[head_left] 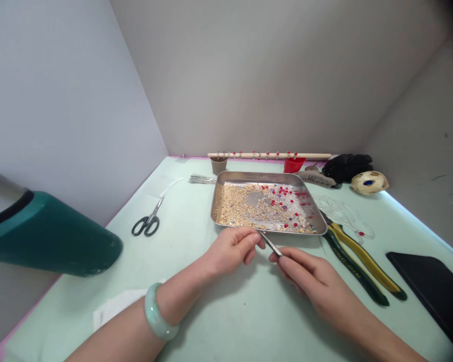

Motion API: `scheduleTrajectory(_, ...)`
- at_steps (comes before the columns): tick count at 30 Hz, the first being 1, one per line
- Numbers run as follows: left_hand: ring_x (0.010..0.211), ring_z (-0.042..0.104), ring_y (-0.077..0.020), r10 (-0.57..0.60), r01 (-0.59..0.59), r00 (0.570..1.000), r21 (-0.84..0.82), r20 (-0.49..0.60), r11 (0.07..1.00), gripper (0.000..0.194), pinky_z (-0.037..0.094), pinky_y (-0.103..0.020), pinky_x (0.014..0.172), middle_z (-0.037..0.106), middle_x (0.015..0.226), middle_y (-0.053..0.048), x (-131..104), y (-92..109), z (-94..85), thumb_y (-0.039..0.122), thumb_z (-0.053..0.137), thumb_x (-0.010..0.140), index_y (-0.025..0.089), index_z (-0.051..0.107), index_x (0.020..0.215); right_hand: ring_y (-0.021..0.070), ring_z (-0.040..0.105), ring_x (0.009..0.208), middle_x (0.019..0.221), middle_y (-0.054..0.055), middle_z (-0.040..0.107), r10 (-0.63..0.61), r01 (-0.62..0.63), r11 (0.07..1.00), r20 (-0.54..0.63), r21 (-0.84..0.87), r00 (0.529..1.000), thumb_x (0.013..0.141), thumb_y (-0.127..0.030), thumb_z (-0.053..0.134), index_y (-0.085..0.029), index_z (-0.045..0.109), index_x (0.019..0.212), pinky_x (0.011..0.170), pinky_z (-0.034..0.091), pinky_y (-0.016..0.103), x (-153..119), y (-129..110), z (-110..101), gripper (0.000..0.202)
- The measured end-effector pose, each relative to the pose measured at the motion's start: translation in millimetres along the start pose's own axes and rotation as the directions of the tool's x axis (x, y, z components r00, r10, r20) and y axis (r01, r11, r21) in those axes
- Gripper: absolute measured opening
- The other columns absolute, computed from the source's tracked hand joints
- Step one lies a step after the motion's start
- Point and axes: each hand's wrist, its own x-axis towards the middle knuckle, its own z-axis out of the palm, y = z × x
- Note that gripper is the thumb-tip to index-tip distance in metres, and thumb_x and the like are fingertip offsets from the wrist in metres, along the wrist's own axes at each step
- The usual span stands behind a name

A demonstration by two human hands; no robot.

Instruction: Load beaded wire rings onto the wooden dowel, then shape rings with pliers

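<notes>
My right hand (305,276) grips metal tweezers (271,244), whose tips point up and left to the fingertips of my left hand (237,247). My left hand is closed in a pinch in front of the tray; what lies between its fingers is too small to make out. Just beyond both hands stands a shallow metal tray (264,177). Inside it are many gold beads (232,203) on the left, with clear, red and purple beads (283,201) mixed on the right.
Right of the tray lie green-and-yellow pliers (357,261), a dark flat object (430,281) and a tape roll (369,182). Scissors (148,221) and a green bottle (56,234) are at left. Behind the tray, a wooden stick (249,155) with beaded rings rests on two cups (219,165).
</notes>
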Motion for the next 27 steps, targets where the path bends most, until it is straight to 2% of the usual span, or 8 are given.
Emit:
scheduleTrajectory(2, 0.047, 0.037, -0.0077, 0.054, -0.05, 0.997, 0.077, -0.05, 0.996, 0.029, 0.032, -0.022, 0.053, 0.044, 0.049, 0.005, -0.9, 0.4, 0.6, 0.034, 0.041, 0.09, 0.014, 0.06, 0.08, 0.016, 0.056, 0.065, 0.068, 0.001, 0.061, 0.055, -0.056, 0.997, 0.026, 0.058, 0.998, 0.09, -0.043, 0.04, -0.02, 0.065, 0.097, 0.058, 0.044, 0.026, -0.1, -2.4, -0.9, 0.035)
scheduleTrajectory(5, 0.049, 0.039, -0.0078, 0.054, -0.046, 0.995, 0.083, -0.089, 0.995, 0.027, 0.033, -0.022, 0.056, 0.045, 0.05, 0.005, -0.3, -2.2, 2.0, 0.032, 0.044, 0.089, 0.014, 0.061, 0.08, 0.0171, 0.058, 0.073, 0.076, 0.002, 0.064, 0.011, -0.011, 0.999, -0.018, 0.033, 1.0, 0.089, -0.041, 0.043, -0.02, 0.066, 0.098, 0.065, 0.046, 0.027, 0.3, -4.7, -0.2, 0.033)
scheduleTrajectory(8, 0.044, 0.035, -0.0065, -0.03, 0.031, 1.0, -0.158, 0.008, 0.987, 0.03, 0.029, -0.022, 0.05, 0.049, 0.053, 0.003, 1.9, -6.3, 2.3, 0.035, 0.042, 0.09, 0.013, 0.061, 0.086, 0.0168, 0.058, 0.073, 0.079, 0.002, 0.066, -0.012, 0.011, 1.0, -0.041, -0.009, 0.999, 0.089, -0.04, 0.043, -0.021, 0.066, 0.1, 0.066, 0.045, 0.026, 0.4, -5.9, 0.4, 0.032)
scheduleTrajectory(11, 0.041, 0.04, -0.0058, -0.069, 0.111, 0.991, -0.405, 0.117, 0.907, 0.031, 0.03, -0.023, 0.049, 0.06, 0.063, -0.003, 2.9, -7.9, 0.0, 0.035, 0.041, 0.091, 0.01, 0.06, 0.092, 0.0169, 0.058, 0.072, 0.077, 0.001, 0.066, -0.008, 0.007, 1.0, -0.047, -0.027, 0.999, 0.089, -0.041, 0.042, -0.021, 0.066, 0.102, 0.063, 0.044, 0.026, 0.1, -6.4, -0.7, 0.034)
scheduleTrajectory(14, 0.044, 0.048, -0.0069, -0.074, 0.153, 0.981, -0.475, 0.181, 0.866, 0.024, 0.035, -0.024, 0.052, 0.063, 0.069, -0.007, 2.0, -6.4, -4.3, 0.028, 0.046, 0.088, 0.009, 0.059, 0.094, 0.0167, 0.058, 0.071, 0.077, 0.001, 0.066, -0.019, 0.017, 0.999, -0.05, -0.037, 0.999, 0.09, -0.04, 0.041, -0.021, 0.066, 0.101, 0.063, 0.043, 0.026, -0.5, -6.2, -2.1, 0.034)
scheduleTrajectory(19, 0.042, 0.048, -0.0057, -0.058, 0.119, 0.975, -0.287, 0.215, 0.951, 0.023, 0.038, -0.023, 0.051, 0.065, 0.074, -0.006, 0.4, -3.7, -6.4, 0.023, 0.046, 0.086, 0.01, 0.056, 0.102, 0.0166, 0.058, 0.071, 0.079, 0.001, 0.066, -0.037, 0.033, 0.997, -0.064, -0.073, 0.997, 0.09, -0.041, 0.041, -0.021, 0.066, 0.098, 0.064, 0.044, 0.026, 0.4, -2.2, -0.3, 0.033)
scheduleTrajectory(23, 0.038, 0.047, -0.0048, -0.081, 0.079, 0.996, 0.067, 0.028, 0.995, 0.021, 0.041, -0.024, 0.053, 0.068, 0.078, -0.005, 0.3, -5.4, -1.3, 0.019, 0.041, 0.087, 0.012, 0.055, 0.101, 0.0178, 0.06, 0.075, 0.081, 0.002, 0.068, -0.018, 0.01, 0.996, -0.097, -0.089, 0.995, 0.089, -0.041, 0.041, -0.022, 0.067, 0.096, 0.065, 0.045, 0.027, 2.1, 0.1, 2.5, 0.033)
scheduleTrajectory(27, 0.04, 0.049, -0.0044, -0.072, 0.079, 0.992, -0.069, 0.101, 0.995, 0.022, 0.041, -0.023, 0.053, 0.069, 0.088, -0.009, 1.7, -6.8, -1.2, 0.022, 0.042, 0.088, 0.011, 0.052, 0.104, 0.0166, 0.058, 0.067, 0.07, 0.0, 0.065, 0.016, -0.025, 0.996, -0.105, -0.082, 0.994, 0.087, -0.043, 0.043, -0.021, 0.068, 0.087, 0.059, 0.044, 0.025, 1.7, -2.2, 1.7, 0.033)
